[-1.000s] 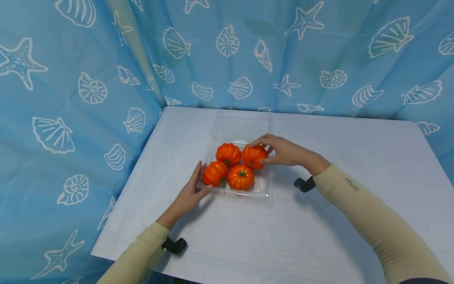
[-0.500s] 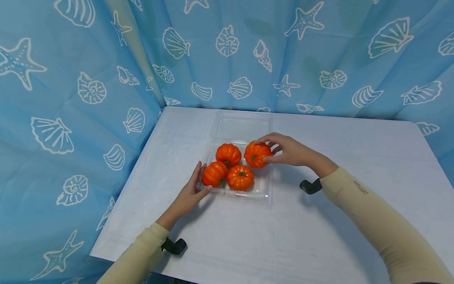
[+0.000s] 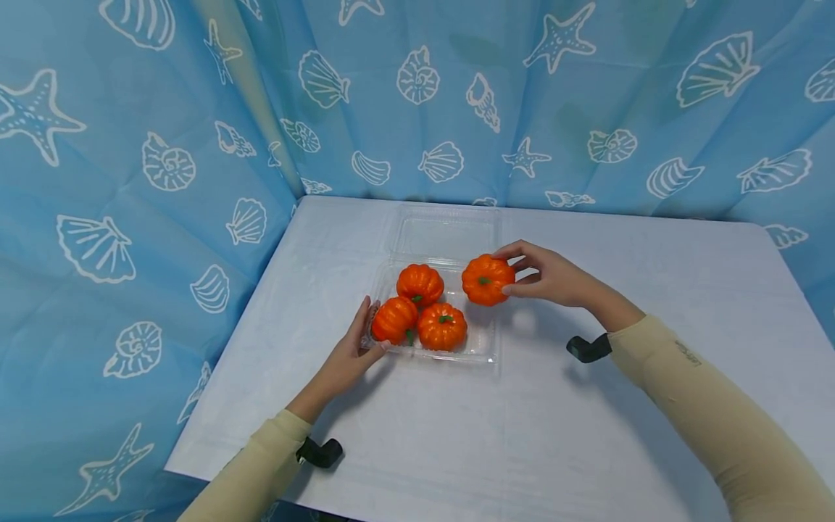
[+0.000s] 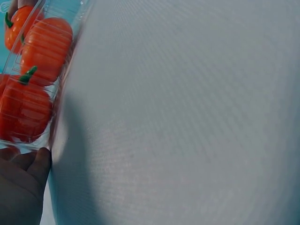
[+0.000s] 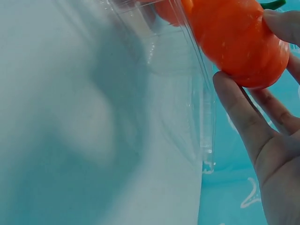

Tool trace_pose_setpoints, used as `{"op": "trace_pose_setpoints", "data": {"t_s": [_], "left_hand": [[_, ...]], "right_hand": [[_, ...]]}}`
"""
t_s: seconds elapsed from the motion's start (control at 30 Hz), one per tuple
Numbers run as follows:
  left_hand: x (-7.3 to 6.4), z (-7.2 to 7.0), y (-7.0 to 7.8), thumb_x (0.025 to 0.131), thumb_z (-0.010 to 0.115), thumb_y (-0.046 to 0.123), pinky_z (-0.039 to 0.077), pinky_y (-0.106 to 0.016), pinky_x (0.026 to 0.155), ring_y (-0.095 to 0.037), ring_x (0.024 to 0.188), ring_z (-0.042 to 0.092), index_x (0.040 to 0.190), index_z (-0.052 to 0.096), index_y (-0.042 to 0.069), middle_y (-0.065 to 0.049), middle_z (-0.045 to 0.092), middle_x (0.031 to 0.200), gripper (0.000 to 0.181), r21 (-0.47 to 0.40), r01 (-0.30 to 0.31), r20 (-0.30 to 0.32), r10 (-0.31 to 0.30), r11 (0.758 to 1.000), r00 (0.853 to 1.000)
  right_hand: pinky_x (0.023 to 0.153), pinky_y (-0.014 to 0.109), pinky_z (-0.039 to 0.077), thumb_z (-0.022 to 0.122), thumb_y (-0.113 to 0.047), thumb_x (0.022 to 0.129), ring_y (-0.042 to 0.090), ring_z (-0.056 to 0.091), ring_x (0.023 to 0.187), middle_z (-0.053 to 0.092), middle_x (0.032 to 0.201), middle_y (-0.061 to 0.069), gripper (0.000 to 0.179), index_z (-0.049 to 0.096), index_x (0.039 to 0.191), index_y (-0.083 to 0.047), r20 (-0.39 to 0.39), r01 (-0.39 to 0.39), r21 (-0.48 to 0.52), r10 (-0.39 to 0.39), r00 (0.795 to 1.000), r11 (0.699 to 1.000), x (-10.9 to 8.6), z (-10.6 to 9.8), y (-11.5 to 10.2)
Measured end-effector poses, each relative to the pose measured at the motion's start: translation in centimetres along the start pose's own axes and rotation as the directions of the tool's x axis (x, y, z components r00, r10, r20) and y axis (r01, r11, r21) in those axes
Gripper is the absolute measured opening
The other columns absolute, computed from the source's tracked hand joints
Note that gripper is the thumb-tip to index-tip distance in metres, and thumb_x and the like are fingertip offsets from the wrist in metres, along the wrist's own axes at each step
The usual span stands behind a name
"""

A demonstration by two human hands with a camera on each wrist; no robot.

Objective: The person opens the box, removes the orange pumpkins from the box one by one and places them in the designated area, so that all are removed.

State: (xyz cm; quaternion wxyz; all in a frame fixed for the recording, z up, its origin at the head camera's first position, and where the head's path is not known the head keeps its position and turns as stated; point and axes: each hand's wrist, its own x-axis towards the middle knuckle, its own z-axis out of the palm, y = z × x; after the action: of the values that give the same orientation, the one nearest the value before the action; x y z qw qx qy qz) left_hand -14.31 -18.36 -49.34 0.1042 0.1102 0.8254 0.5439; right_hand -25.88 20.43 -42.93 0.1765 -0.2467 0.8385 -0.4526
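Note:
Between the thumb and fingers of my right hand is a small orange pumpkin with a green stem, raised at the right side of a clear plastic clamshell container. In the right wrist view that same pumpkin is pinched above the container's wall. Three more pumpkins sit inside: one at the back, one at the left and one at the front. My left hand grips the container's front left corner, thumb at the front edge and fingers along the left side.
The container's clear lid lies folded back behind it. Everything stands on a white-covered table. A blue curtain with shells and starfish hangs at the back and left. Each wrist carries a black camera mount.
My right hand has lifted one pumpkin from the container's back right and carried it up and to the right. My left hand and the other three pumpkins have stayed put.

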Motion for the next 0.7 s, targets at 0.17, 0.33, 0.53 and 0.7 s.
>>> {"op": "trace_pose_setpoints", "data": {"t_s": [0.17,0.33,0.53,0.7], "left_hand": [[-0.7,-0.1,2.2,0.101,0.062,0.013,0.042,-0.057,0.109,-0.034,0.152,0.025,0.164,0.003,0.008,-0.014,0.019,0.168,0.087,-0.01,0.019,0.011,-0.019,1.0,1.0],[-1.0,-0.3,3.5,0.101,0.062,0.013,0.043,-0.054,0.109,-0.034,0.152,0.026,0.164,0.003,0.006,-0.015,0.019,0.168,0.086,0.0,0.032,0.022,-0.032,0.999,0.999],[-0.9,-0.3,3.4,0.101,0.063,0.014,0.043,-0.055,0.109,-0.034,0.152,0.026,0.164,0.004,0.007,-0.014,0.019,0.168,0.086,-0.005,0.033,0.02,-0.033,0.999,0.999],[-0.8,-0.3,3.1,0.101,0.063,0.013,0.043,-0.055,0.108,-0.033,0.152,0.026,0.164,0.004,0.007,-0.014,0.019,0.168,0.087,-0.008,0.031,0.016,-0.031,0.999,0.999]], "right_hand": [[0.096,0.033,0.055,0.077,-0.023,0.093,0.035,0.054,0.128,0.049,0.147,0.013,0.059,0.048,0.141,-0.01,-0.04,-0.018,0.021,0.019,0.999,1.0,-0.9,-0.4,0.6],[0.092,0.026,0.056,0.078,-0.024,0.092,0.036,0.055,0.126,0.05,0.145,0.014,0.06,0.047,0.141,-0.009,-0.097,-0.035,0.017,0.036,0.995,0.999,-1.9,-0.9,1.2],[0.089,0.02,0.054,0.077,-0.019,0.092,0.036,0.056,0.125,0.051,0.144,0.015,0.06,0.047,0.143,-0.007,-0.155,-0.028,0.04,0.034,0.987,0.999,-3.2,-1.5,2.1],[0.088,0.015,0.051,0.075,-0.019,0.094,0.036,0.055,0.124,0.05,0.145,0.017,0.06,0.045,0.144,-0.006,-0.181,-0.049,0.042,0.056,0.982,0.998,-4.1,-1.9,3.3]]}}
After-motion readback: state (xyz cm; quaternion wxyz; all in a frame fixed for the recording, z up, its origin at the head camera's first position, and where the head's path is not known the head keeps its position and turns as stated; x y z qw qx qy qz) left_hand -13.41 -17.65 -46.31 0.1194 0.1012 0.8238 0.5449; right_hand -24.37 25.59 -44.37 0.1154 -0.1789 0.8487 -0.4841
